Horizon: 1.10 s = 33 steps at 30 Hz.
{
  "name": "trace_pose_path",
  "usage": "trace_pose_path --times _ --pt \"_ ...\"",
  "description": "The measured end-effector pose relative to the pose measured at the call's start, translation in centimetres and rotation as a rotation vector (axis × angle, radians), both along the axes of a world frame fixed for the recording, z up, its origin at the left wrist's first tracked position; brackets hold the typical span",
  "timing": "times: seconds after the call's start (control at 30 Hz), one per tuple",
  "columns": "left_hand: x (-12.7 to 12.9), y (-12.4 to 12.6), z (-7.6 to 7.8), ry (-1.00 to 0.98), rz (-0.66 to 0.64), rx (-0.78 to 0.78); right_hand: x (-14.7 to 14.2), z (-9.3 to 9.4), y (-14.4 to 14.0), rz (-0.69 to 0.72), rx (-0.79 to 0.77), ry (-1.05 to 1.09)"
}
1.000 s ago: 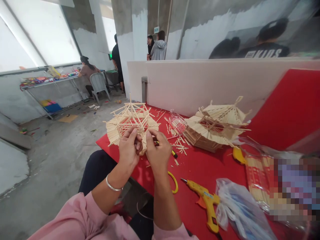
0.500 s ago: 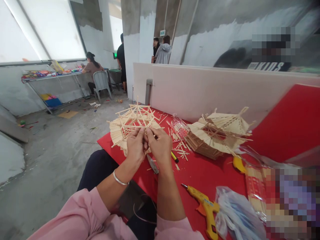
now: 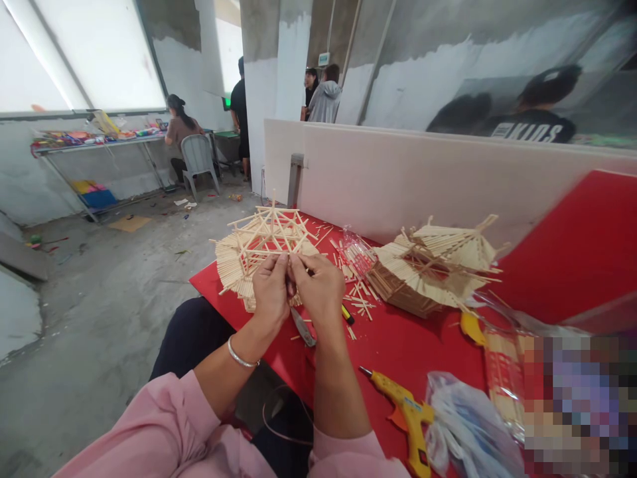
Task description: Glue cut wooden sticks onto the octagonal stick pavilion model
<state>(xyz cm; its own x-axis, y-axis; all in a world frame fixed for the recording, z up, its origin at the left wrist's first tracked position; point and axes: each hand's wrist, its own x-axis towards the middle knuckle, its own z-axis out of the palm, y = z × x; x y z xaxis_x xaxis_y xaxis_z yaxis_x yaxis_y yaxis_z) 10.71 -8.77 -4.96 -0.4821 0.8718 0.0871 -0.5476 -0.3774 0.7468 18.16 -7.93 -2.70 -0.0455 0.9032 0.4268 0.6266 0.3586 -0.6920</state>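
Note:
A pale wooden stick model (image 3: pixel 271 232), with an open pointed frame above a fringe of closely laid sticks, stands at the corner of the red table (image 3: pixel 398 345). At its near edge my left hand (image 3: pixel 271 285) is closed, thumb and fingers pinching the frame's sticks. Right beside it my right hand (image 3: pixel 318 282) pinches the same edge, the two thumbs nearly touching. The exact stick between the fingertips is hidden. Below the hands lies a grey-handled tool (image 3: pixel 302 326), partly covered by my right forearm, and a yellow-and-black cutter (image 3: pixel 348 314) lies to the right.
Loose sticks (image 3: pixel 361 302) and a plastic packet (image 3: pixel 357 251) lie right of the hands. Farther right stands a second stick model (image 3: pixel 428 272). A yellow glue gun (image 3: pixel 405 411) and a plastic bag (image 3: pixel 468 425) are nearer. A white board (image 3: pixel 423 179) borders the table's back.
Both hands keep their pinch on the stick model, with hardly any movement. The whole view has shifted very slightly.

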Motion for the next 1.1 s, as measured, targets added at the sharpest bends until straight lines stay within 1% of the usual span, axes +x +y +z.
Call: trace_pose_path --times 0.37,0.73,0.97,1.1 --pt "0.2 -0.1 0.2 -0.01 0.008 -0.008 -0.1 -0.1 0.0 -0.004 0.031 0.018" --pt "0.3 -0.1 0.3 -0.008 0.007 -0.013 -0.2 0.2 -0.2 -0.016 0.021 -0.009" --pt "0.3 -0.1 0.0 -0.012 0.011 -0.01 -0.2 0.2 -0.1 -0.006 0.024 0.0" --pt "0.4 -0.3 -0.1 0.004 -0.002 -0.011 0.5 0.1 -1.4 -0.021 0.034 -0.031"
